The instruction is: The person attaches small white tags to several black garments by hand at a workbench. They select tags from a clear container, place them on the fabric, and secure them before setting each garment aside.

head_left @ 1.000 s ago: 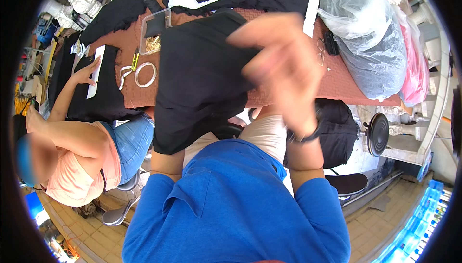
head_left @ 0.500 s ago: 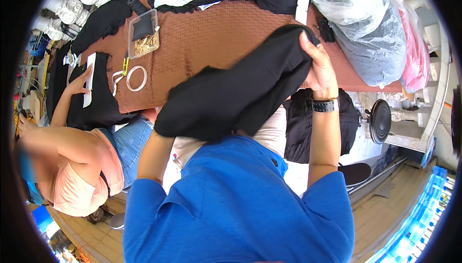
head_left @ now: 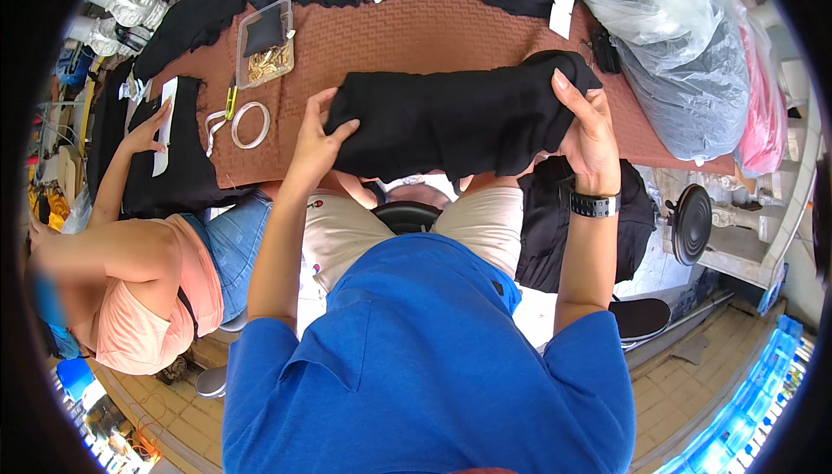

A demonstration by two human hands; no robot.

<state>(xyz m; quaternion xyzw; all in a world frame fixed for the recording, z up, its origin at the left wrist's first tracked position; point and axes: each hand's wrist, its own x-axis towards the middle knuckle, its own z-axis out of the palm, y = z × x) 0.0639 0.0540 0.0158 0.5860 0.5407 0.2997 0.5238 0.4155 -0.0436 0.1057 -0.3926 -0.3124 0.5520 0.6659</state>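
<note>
While both hands (head_left: 319, 148) pinch its opposite ends, matte black cloth (head_left: 442, 119) forms a rough rectangle, seemingly folded.

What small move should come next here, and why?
Probably lowering the black cloth onto the brown tabletop: the left hand and right hand hold its opposite ends, spreading it between them, and it appears to overlap the table's near edge.
</note>
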